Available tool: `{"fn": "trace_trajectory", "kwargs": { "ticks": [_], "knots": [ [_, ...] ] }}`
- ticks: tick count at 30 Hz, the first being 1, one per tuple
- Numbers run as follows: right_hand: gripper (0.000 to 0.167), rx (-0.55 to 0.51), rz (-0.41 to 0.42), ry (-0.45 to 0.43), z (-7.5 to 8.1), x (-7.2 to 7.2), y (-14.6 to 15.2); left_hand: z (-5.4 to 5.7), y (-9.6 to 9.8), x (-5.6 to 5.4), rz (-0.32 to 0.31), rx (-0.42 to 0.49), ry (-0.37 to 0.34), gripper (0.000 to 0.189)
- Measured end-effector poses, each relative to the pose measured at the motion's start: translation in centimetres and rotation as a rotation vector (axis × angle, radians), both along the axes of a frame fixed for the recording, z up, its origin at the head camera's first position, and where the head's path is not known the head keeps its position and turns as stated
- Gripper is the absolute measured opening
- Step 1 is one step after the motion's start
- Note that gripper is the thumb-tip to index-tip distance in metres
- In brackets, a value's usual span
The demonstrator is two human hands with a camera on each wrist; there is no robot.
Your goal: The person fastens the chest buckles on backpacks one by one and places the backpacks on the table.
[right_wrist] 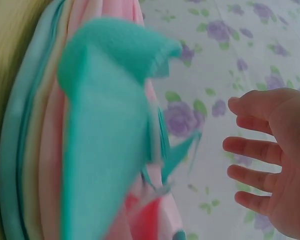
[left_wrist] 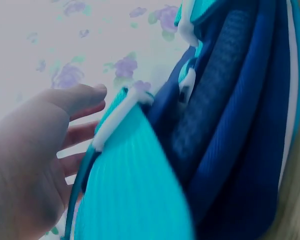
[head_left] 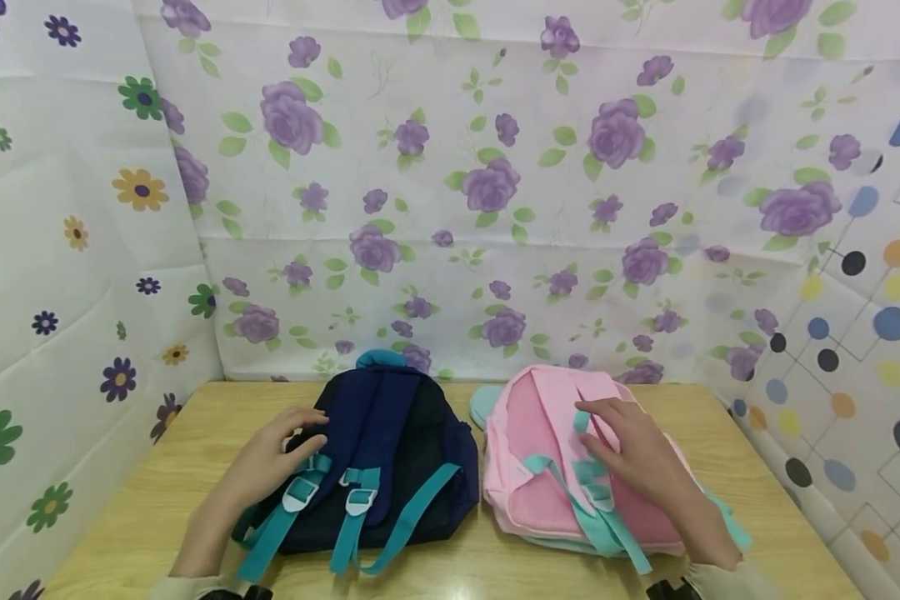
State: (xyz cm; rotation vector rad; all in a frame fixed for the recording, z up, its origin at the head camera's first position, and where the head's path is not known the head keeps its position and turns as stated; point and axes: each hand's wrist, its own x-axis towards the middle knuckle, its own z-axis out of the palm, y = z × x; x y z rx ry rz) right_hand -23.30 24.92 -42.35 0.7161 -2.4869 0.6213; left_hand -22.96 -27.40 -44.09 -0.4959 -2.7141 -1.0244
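A navy blue backpack (head_left: 375, 433) with teal straps and white buckles lies on the left of the table, its shoulder straps facing up. To its right lies a pink backpack (head_left: 525, 475) with mint straps, also straps up. My left hand (head_left: 273, 458) hovers at the navy backpack's left side, fingers loosely bent and holding nothing. In the left wrist view a teal strap (left_wrist: 135, 175) passes close in front of it. Above the pink backpack is my right hand (head_left: 637, 454), fingers spread and relaxed. The right wrist view shows it apart from the mint strap (right_wrist: 105, 135).
Both backpacks rest on a light wooden table (head_left: 187, 442). Behind it hangs a white cloth (head_left: 435, 167) with purple flowers. Patterned cloths also stand at the left and right sides. A pale blue round piece (head_left: 483, 403) shows behind the pink backpack's left edge.
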Motion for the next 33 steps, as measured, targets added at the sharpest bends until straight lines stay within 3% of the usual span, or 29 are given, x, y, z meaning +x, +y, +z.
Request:
{"fn": "trace_trajectory", "kwargs": {
  "ticks": [8, 19, 33],
  "knots": [
    [0.043, 0.023, 0.057, -0.017, 0.3, -0.1, -2.6, -0.1, -1.7, 0.2, 0.033, 0.062, -0.035, 0.039],
    [0.042, 0.061, 0.12, -0.019, 0.6, -0.3, -6.1, 0.2, -3.6, -0.3, 0.056, 0.027, -0.023, 0.032],
    [0.04, 0.137, 0.246, -0.06, -0.6, -1.0, -11.2, -0.9, -5.0, -0.4, 0.054, 0.047, -0.129, 0.036]
  ]
}}
